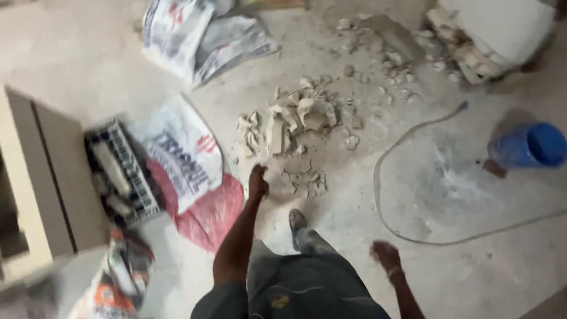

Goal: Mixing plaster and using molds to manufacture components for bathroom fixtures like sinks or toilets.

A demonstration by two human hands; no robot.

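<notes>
The left hand (pixel 258 182) is extended downward over the dusty concrete floor (pixel 472 260), just short of a heap of broken rubble pieces (pixel 295 121); it appears curled and nothing is seen held in it, though blur prevents a firm reading of the fingers. The right hand (pixel 385 255) is held low at the side, well apart from the rubble, and its state cannot be told because of blur. A white and red printed sack (pixel 189 162) is located left of the left hand, a thin hose (pixel 384 177) is looped to the right, and a blue bucket (pixel 531 146) is positioned beyond it.
</notes>
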